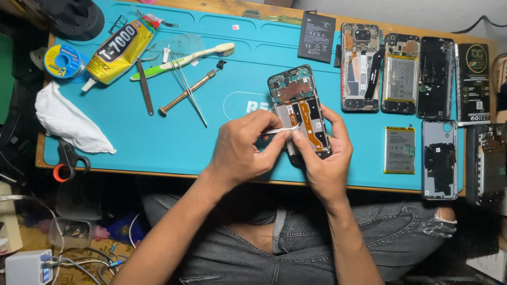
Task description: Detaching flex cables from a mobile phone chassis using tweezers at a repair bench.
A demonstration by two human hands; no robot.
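The opened smartphone (300, 113), back cover off, sits above the blue repair mat (158, 142) near its six o'clock edge, cradled by the right hand (325, 158), fingers wrapped round its lower end. The left hand (240, 150) pinches metal tweezers (280, 130), tips on the orange flex cable (309, 124) — seemingly mid-way through freeing or seating it. Any further move calls for a fine, steady touch. Open mat lies at nine o'clock; other stripped phones (401, 74) crowd three o'clock.

left hand (240, 148) gripping tweezers (280, 130), right hand (325, 158) holding opened phone (300, 108)
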